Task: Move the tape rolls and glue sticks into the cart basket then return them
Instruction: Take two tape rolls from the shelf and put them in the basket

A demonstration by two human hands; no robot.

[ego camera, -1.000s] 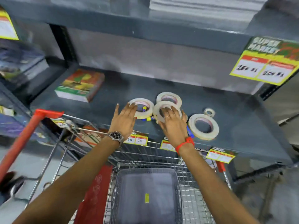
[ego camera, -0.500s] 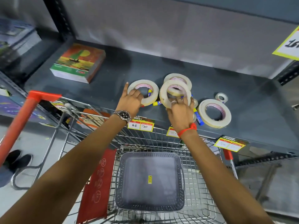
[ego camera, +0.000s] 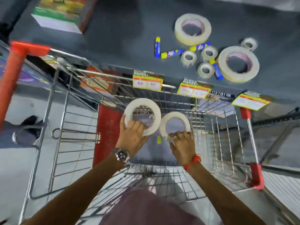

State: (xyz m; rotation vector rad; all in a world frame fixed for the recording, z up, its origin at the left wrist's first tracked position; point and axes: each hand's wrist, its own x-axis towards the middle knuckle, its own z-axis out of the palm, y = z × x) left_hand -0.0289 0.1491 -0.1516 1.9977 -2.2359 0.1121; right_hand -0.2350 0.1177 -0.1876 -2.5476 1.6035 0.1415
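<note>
My left hand grips a large white tape roll over the wire cart. Beside it, my right hand holds a second large tape roll above the grey basket inside the cart. On the dark shelf lie two more large tape rolls, several small tape rolls and several blue-and-yellow glue sticks.
A colourful book lies at the shelf's back left. Yellow price tags hang along the shelf edge. The cart's red handle is at the left, a red panel inside it.
Both hands lifted a large tape roll each off the shelf and drew them back over the cart basket. The view tilted down, uncovering small rolls and glue sticks.
</note>
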